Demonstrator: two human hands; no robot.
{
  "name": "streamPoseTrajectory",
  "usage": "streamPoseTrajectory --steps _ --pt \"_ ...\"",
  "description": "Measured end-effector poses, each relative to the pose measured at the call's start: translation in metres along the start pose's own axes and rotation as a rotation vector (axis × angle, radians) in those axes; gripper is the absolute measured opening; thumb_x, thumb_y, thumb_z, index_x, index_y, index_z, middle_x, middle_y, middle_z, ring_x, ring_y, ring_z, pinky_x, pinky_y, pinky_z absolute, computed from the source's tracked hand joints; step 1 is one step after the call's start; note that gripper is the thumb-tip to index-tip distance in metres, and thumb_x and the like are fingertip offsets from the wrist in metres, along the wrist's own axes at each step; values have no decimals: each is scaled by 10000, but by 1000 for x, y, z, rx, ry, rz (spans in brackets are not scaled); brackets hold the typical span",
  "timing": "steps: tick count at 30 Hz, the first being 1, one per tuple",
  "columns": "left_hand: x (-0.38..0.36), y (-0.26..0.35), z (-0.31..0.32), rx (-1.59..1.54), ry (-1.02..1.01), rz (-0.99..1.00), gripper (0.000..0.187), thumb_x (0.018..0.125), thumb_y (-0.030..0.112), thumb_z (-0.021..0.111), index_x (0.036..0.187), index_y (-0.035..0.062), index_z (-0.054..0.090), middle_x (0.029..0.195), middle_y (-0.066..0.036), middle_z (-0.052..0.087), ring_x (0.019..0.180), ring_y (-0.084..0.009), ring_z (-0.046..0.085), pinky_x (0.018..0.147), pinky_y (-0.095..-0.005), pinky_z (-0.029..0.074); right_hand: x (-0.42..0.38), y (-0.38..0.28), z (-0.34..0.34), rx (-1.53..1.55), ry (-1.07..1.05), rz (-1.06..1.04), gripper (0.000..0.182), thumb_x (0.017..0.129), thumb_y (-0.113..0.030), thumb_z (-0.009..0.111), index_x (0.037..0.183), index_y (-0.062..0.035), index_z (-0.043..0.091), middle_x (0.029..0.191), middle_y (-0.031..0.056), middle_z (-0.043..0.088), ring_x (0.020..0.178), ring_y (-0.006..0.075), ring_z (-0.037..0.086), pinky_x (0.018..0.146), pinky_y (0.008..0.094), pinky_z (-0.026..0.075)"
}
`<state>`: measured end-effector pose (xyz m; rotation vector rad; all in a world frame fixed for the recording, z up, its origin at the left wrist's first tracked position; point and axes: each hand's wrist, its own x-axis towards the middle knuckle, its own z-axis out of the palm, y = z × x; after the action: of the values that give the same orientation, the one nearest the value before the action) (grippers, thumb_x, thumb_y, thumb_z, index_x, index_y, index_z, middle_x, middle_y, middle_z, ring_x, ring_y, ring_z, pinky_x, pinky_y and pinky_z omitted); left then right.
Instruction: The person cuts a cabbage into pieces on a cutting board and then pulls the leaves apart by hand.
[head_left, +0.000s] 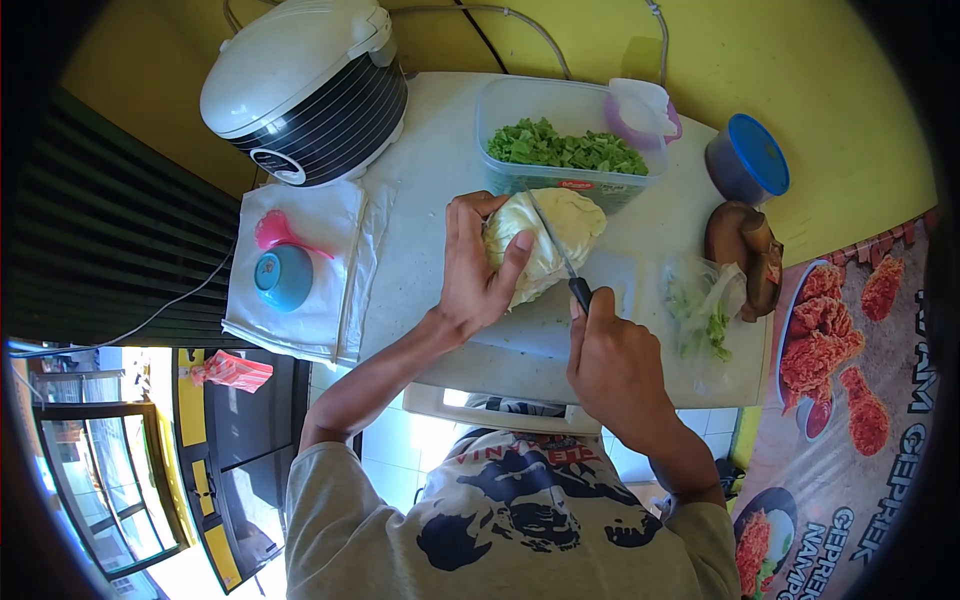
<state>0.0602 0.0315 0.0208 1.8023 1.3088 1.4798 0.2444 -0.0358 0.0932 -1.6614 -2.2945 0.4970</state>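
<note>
A pale green cabbage (pixel 575 222) sits near the middle of the table. My left hand (pixel 478 262) is wrapped around its left side, thumb lying over the near face. In my right hand (pixel 618 358) is a knife (pixel 558 245), gripped by its black handle. The blade lies across the top of the cabbage, its tip toward the far side. Just beyond the cabbage stands a clear plastic container (pixel 568 100) holding chopped green leaves (pixel 568 147).
A rice cooker (pixel 310 90) occupies the back left. Before it, a blue bowl (pixel 283 278) and pink ladle (pixel 275 232) rest on white plastic sheets (pixel 335 215). To the right are a bag of greens (pixel 703 310), a brown object (pixel 740 245) and a blue-lidded tub (pixel 748 160).
</note>
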Motion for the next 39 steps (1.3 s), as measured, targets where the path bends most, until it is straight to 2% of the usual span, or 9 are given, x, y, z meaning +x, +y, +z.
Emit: streamPoseTrajectory --steps 6,9,13,16,20,25,30,37,39 --pt "0 0 -1 107 -39 156 491 949 283 654 1205 -92 469 1160 -243 487 1086 -367 474 961 -465 413 18 -6 -9 -94 -16 -30 201 1018 -151 527 916 6 453 538 183 569 480 397 611 461 468 480" --pt "5 3 0 54 -30 50 503 940 289 665 1204 -92 470 1156 -249 486 1083 -378 471 959 -471 415 26 -3 -9 -130 40 -91 227 1021 -180 525 872 -17 471 515 145 592 433 327 634 406 406 505" --pt "0 1 -1 79 -30 82 503 949 302 655 1210 -85 470 1160 -244 488 1093 -376 474 964 -472 414 11 -1 -12 -76 -47 -65 219 1020 -175 528 888 -13 463 508 144 582 425 335 623 399 420 492" --pt "5 -7 -7 -48 -33 -108 499 957 309 644 1211 -82 466 1164 -249 485 1093 -377 477 963 -472 414 -11 2 -10 -51 -107 -45 211 1015 -171 535 900 -14 453 501 138 572 412 336 609 396 428 483" --pt "6 -8 -7 20 -48 44 480 957 293 640 1195 -88 471 1161 -269 475 1078 -388 477 943 -478 425 -17 3 -7 -63 -119 -28 212 1009 -170 544 904 -14 446 492 125 563 399 331 597 393 425 478" --pt "4 -3 -8 69 -95 123 511 937 293 669 1195 -101 471 1161 -278 471 1095 -398 466 936 -480 430 -8 4 -3 -47 -131 -17 212 1010 -170 544 909 -10 448 492 128 570 412 329 613 396 417 487" --pt "3 -6 -9 79 -88 133 521 927 283 686 1198 -106 469 1166 -294 462 1094 -401 464 939 -485 432 6 4 6 -28 -84 -17 223 1015 -177 540 911 -5 443 493 141 570 424 342 620 406 428 501" --pt "13 5 0 18 -83 10 479 950 283 664 1199 -81 478 1154 -258 482 1090 -391 474 965 -477 409 2 19 32 102 1 34 228 1029 -188 522 943 3 432 517 177 578 470 398 629 450 470 517" --pt "9 3 -4 134 -76 124 472 959 295 649 1210 -65 475 1172 -249 491 1094 -343 507 962 -444 427 -4 15 22 70 -58 46 210 1023 -169 524 943 5 437 521 186 580 484 408 633 462 482 517"
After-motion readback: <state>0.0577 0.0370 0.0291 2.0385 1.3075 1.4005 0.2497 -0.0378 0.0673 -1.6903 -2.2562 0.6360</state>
